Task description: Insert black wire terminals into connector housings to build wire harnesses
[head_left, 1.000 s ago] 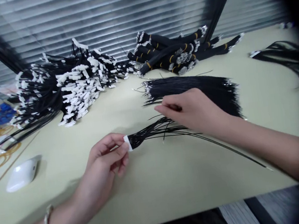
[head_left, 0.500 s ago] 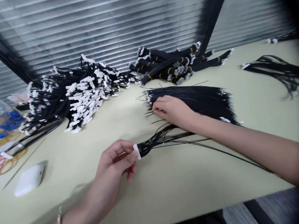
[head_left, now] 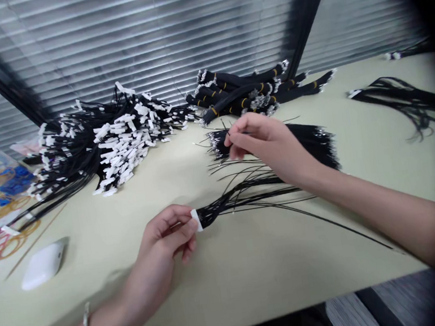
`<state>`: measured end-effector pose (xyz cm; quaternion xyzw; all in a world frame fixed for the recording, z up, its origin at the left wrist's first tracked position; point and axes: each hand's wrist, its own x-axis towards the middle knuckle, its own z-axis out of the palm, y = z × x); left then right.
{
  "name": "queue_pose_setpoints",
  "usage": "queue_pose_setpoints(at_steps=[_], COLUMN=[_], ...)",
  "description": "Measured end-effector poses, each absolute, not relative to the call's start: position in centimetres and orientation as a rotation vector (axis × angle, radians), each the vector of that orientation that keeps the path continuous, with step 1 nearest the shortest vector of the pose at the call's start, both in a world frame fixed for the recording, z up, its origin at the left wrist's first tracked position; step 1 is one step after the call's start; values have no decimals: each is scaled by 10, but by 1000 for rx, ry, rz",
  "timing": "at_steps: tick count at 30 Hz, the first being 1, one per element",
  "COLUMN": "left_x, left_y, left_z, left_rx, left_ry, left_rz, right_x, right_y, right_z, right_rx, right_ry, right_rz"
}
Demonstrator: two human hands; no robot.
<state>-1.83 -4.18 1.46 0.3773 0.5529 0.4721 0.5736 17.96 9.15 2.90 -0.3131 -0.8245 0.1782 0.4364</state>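
Between the thumb and fingers of my left hand is a white connector, with a bunch of thin black wires fanning out of it to the right. My right hand is raised over the spread of loose black wires, its thumb and index finger pinching a single black wire whose end pokes up past the fingertips. Bare metal tips show at both ends of the loose wires. My right hand and forearm cover part of them.
A heap of black cables with white connectors lies at the back left. Taped bundles of black wire rest against the window blinds. A white earbud case and rubber bands are at left, another connector cable at right.
My right hand has lifted off the loose wires, turned and now pinches one wire. My left hand stays on the connector, almost unmoved.
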Motion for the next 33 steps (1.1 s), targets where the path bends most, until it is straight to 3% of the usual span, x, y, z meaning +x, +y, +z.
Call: queue_pose_setpoints(at_steps=[3,5,17,33], left_x=[-18,-17,-19,-20], left_y=[-41,-41,-46,-45], left_z=[14,14,8,6], left_rx=[865,840,845,860], left_ry=[1288,1268,1141,1128], left_rz=[1115,1129,1164,1187], right_x=[174,171,167,172], right_y=[61,41,11,12], right_z=[39,41,24,24], right_rx=[-735,-655,-445,-400], right_ry=[-1965,-2035,-2368,-2439], right_rz=[768,796,114,25])
